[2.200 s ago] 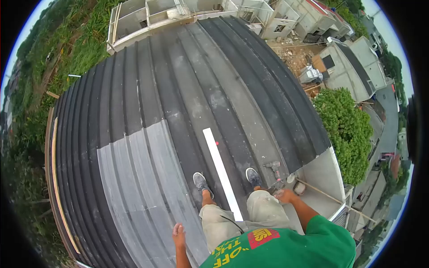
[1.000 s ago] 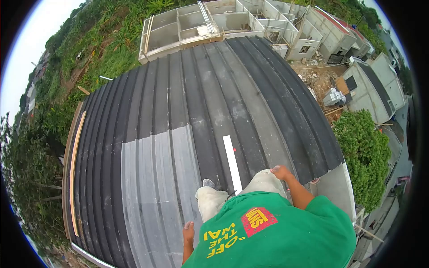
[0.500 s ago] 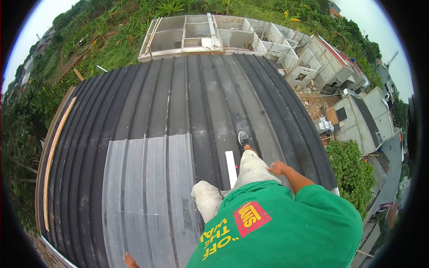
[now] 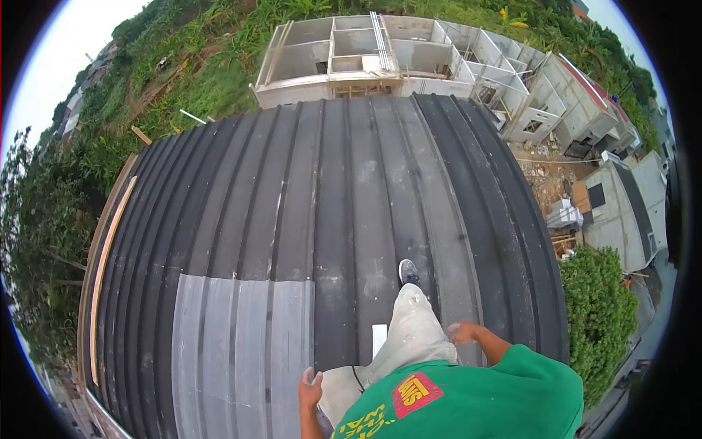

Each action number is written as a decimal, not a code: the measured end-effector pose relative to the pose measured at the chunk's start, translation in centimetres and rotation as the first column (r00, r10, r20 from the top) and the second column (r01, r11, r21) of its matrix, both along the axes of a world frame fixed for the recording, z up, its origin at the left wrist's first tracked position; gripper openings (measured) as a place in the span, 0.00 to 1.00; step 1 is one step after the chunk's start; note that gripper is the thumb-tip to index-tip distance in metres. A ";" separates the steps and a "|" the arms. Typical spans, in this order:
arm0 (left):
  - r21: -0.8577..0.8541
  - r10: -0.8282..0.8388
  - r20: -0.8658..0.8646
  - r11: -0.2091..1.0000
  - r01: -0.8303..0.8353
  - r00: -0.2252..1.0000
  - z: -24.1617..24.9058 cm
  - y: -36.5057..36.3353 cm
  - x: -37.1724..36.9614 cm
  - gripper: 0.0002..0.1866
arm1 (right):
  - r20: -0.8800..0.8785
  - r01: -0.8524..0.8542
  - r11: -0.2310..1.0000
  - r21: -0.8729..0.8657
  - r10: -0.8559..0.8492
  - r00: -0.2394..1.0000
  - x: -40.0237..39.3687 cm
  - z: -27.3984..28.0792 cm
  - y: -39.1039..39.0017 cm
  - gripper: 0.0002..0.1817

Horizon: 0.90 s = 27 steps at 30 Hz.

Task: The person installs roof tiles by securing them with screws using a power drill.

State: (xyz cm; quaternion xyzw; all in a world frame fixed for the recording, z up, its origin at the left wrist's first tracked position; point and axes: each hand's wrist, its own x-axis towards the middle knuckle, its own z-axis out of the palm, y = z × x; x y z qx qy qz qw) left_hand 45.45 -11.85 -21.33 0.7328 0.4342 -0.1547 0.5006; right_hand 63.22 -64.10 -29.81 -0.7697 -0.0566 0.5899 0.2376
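Observation:
My left hand (image 4: 310,388) hangs beside my left thigh, thumb and fingers apart, with nothing in it. On the other side, my right hand (image 4: 462,332) is close beside my right thigh, loosely open with nothing visible in it. Under me is a dark ribbed metal roof (image 4: 336,197), and my shoe (image 4: 409,273) rests on it. A light grey translucent ribbed panel (image 4: 248,344) lies left of my legs. Just left of my right leg, a white strip (image 4: 379,339) lies on the roof, its near end hidden behind my leg.
Wooden boards (image 4: 110,274) run along the roof's left edge. Beyond the far edge stand unroofed grey walls (image 4: 300,91) of a building. A leafy tree (image 4: 599,314) grows off the right side. Ground with rubble (image 4: 545,179) lies below to the right.
I have stepped forward along the roof; the panel and white strip have shifted down the view. My left hand has swung forward, and my right hand stays by my thigh.

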 end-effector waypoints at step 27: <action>-0.115 -0.854 -0.469 0.311 0.943 0.224 5.9 -16.5 43.0 0.34 | -0.113 0.895 0.432 -0.114 -0.901 0.420 18.8 8.8 -5.9 0.22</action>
